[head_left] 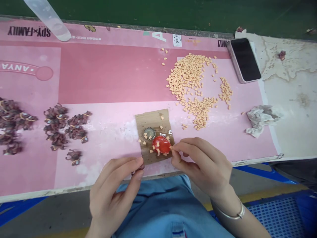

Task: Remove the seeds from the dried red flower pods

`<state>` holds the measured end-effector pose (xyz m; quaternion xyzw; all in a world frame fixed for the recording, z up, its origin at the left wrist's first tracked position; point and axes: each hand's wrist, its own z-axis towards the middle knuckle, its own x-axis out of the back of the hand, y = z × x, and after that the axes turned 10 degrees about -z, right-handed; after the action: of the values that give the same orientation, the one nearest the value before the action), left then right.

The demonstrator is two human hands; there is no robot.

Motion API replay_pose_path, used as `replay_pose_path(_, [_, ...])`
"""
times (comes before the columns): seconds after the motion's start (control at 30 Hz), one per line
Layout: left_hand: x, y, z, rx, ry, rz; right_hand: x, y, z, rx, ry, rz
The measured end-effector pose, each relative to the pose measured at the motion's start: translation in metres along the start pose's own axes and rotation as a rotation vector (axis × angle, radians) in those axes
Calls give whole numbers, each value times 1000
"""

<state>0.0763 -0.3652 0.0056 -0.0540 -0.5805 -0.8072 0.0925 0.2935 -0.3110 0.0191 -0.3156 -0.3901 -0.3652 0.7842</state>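
Left hand pinches a small dark figurine, its long axis unclear, at eight o'clock from a shallow red dish on brown card, while the nearer right hand pinches a tiny tan piece at the dish's three o'clock rim.

The only view looks from the wearer's head, forward and steeply down over the near edge of the table. It sits close enough for the left hand and right hand to loom large at the near middle, with the blue clothing just below. The table runs across from left to right, its near edge slightly slanted, and the green surface fills the far side.
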Motion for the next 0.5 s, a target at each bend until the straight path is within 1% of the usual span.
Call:
replay_pose_path(0.13, [2, -1, -4, 46, 6, -60, 4, 0, 2, -12, 12, 12])
replay_pose_path(0.3, [2, 0, -5, 107, -15, -143, 15, -3, 4, -109, 62, 88])
replay_pose_path(0.4, [-2, 2, -3, 103, -13, -143, 18, -6, 5, -155, 48, 173])
replay_pose_path(0.5, [-4, 4, -1, 69, -2, -114, 14, -6, 5, -133, 32, 160])
